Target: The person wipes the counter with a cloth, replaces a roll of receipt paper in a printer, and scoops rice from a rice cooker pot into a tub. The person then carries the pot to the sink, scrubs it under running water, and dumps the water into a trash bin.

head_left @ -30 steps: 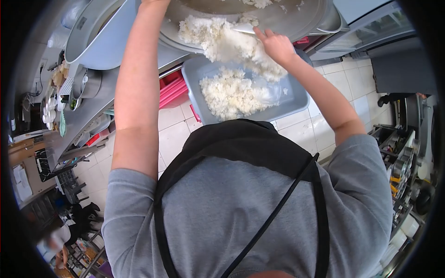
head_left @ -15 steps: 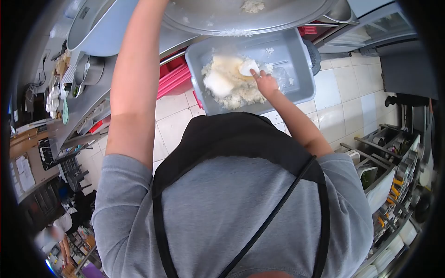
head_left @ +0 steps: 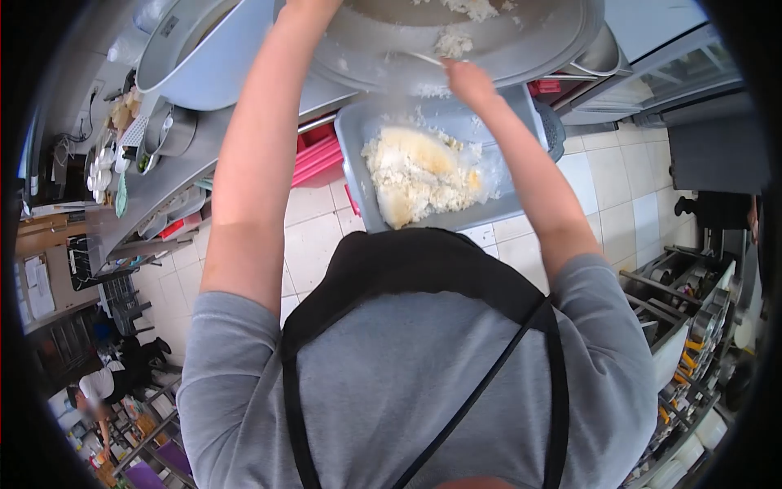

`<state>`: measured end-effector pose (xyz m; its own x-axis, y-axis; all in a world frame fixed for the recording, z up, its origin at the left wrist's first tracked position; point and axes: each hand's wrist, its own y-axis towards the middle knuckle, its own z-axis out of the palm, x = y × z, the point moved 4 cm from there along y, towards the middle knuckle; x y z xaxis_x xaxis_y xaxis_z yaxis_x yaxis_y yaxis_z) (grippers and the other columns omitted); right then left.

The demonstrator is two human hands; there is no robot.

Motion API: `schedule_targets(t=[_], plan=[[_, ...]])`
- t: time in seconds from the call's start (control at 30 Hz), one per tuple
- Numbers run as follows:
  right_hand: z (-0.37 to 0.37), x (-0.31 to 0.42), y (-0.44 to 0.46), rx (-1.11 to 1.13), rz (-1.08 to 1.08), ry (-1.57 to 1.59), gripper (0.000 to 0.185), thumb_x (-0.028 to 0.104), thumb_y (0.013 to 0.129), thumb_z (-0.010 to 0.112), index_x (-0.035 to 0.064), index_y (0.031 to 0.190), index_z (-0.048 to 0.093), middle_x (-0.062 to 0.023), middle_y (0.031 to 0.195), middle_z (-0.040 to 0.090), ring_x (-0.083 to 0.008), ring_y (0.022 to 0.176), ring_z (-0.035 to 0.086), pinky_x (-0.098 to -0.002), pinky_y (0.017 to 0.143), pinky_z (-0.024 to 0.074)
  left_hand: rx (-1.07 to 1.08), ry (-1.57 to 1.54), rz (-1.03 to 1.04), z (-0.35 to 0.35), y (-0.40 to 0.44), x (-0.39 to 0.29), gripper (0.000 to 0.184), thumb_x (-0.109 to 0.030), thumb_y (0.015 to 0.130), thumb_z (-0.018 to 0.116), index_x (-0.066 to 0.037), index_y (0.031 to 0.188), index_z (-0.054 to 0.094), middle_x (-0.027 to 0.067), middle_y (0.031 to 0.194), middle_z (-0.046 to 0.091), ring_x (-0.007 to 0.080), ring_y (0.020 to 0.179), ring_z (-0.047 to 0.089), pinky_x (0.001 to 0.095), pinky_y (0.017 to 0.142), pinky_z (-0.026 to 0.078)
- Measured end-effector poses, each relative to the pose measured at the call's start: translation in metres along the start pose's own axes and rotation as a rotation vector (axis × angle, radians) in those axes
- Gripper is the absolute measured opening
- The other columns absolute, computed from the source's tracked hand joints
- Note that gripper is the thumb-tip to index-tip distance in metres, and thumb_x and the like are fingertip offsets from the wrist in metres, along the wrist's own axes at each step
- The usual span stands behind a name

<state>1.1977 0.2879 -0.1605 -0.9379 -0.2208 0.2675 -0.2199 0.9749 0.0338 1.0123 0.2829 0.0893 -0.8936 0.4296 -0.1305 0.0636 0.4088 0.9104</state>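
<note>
The right hand had moved from above the tub to the pot, holding a white utensil. A rice clump lay just beyond that nearer hand; the rice mound lay bodyward, in the tub. The left hand was cropped, its grip unclear.

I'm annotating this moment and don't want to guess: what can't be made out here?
- Head view: the left hand's fingers and anything they hold, cut off by the top edge.
- Head view: the far side of the large metal pan, cut off by that edge.
- Head view: the far end of the pale utensil in the right hand, lost in blur.
- Head view: part of the tub's near side, hidden by the black apron.
</note>
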Motion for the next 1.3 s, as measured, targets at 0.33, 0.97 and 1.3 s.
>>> schedule_targets(t=[0.33, 0.97, 1.3], plan=[[0.014, -0.019, -0.064, 0.106, -0.031, 0.045, 0.035, 0.011, 0.081, 0.047, 0.0162, 0.116, 0.050, -0.0168, 0.089, 0.059, -0.0306, 0.083, 0.057, -0.0410, 0.073, 0.0454, 0.048, 0.031, -0.085, 0.003, 0.002, 0.005, 0.020, -0.001, 0.058, 0.057, -0.005, 0.076, 0.050, 0.0185, 0.068, 0.056, 0.0373, 0.067, 0.055, 0.0438, 0.058, 0.043], [-0.088, -0.057, -0.090, 0.128, 0.022, 1.486, 0.027, 0.025, 0.076, 0.059, 0.0043, 0.094, 0.060, -0.0114, 0.081, 0.061, -0.0274, 0.072, 0.057, -0.0334, 0.074, 0.0444, 0.298, -0.029, -0.176, 0.012, 0.019, 0.025, 0.023, -0.016, 0.062, 0.063, -0.004, 0.076, 0.051, 0.0146, 0.067, 0.059, 0.0341, 0.064, 0.056, 0.0390, 0.058, 0.044], [0.146, -0.064, -0.063, 0.324, 0.562, 1.446, 0.049, 0.007, 0.078, 0.048, 0.0082, 0.126, 0.038, -0.0101, 0.109, 0.055, -0.0263, 0.095, 0.055, -0.0402, 0.079, 0.0448, 0.563, -0.223, -0.298, 0.010, 0.023, 0.016, 0.030, -0.014, 0.063, 0.063, 0.000, 0.087, 0.052, 0.0178, 0.072, 0.056, 0.0315, 0.067, 0.054, 0.0347, 0.064, 0.042]])
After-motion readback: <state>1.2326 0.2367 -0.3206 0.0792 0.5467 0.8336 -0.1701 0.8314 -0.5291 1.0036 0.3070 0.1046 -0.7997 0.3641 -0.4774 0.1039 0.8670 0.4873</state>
